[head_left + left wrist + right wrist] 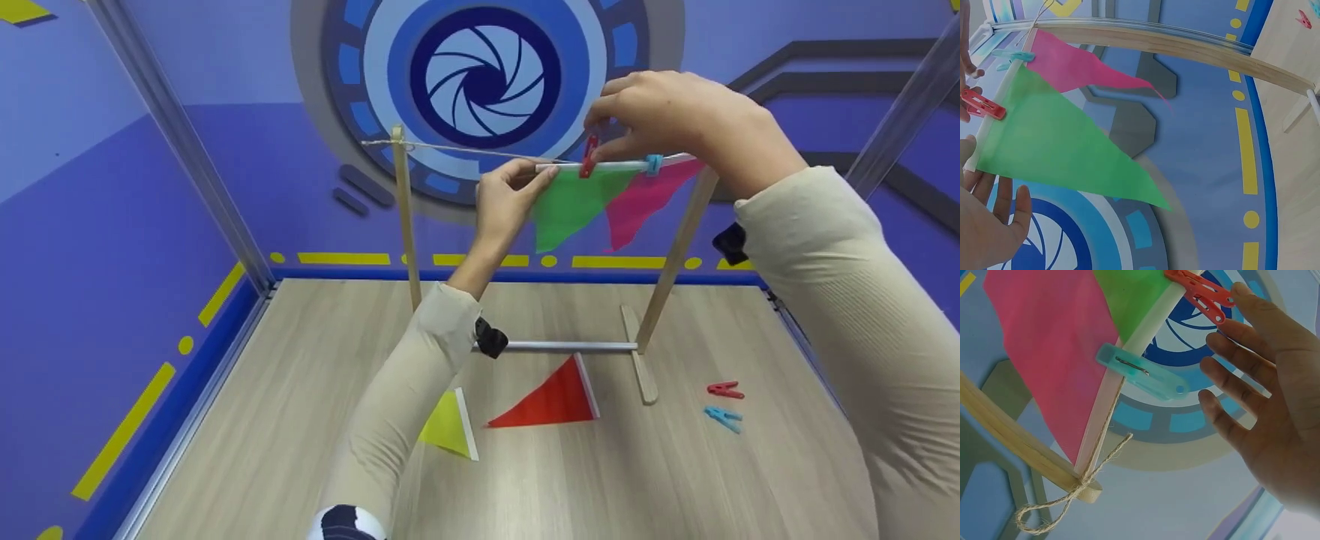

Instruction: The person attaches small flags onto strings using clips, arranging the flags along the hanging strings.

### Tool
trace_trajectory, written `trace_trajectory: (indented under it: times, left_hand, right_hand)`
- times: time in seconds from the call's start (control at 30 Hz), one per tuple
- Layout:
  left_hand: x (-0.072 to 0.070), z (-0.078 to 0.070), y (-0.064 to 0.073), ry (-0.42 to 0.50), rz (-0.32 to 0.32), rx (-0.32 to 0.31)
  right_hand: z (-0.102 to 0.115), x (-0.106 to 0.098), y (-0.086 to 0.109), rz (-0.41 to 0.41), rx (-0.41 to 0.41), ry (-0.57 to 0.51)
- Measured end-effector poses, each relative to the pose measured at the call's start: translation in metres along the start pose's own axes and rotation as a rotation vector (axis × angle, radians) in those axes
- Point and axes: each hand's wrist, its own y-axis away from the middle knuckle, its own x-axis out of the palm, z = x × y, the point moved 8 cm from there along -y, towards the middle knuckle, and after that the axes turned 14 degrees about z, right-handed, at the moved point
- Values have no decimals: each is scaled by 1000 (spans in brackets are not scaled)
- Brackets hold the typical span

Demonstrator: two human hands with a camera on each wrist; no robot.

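Up at the string, my left hand pinches the left end of a green triangular flag by its white top edge. My right hand pinches the handles of a red clothespin between thumb and index finger, its other fingers spread loosely. That clothespin sits across the green flag's white edge. A light blue clothespin grips the string where the green flag meets a pink flag. In the left wrist view, both flags hang side by side, the green flag's corner at my left fingertips.
Wooden posts joined by a metal bar carry the twine. On the table lie a red flag, a yellow flag partly behind my left sleeve, a second red clothespin and a second blue clothespin.
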Motion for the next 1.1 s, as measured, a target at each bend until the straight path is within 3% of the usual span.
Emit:
trace_trajectory:
  times: [0.37, 0.73, 1.0, 1.1]
  left_hand:
    - [-12, -3, 17, -83, 6, 45]
    - [-26, -7, 48, -107, 53, 122]
    - [-30, -28, 75, -202, 71, 182]
    - [-32, -33, 85, -224, 83, 197]
  right_hand:
    - [4, 6, 27, -194, -100, -15]
    - [4, 35, 57, -434, -225, -104]
    - [1, 56, 77, -599, -310, -131]
    - [-2, 64, 84, -626, -307, -162]
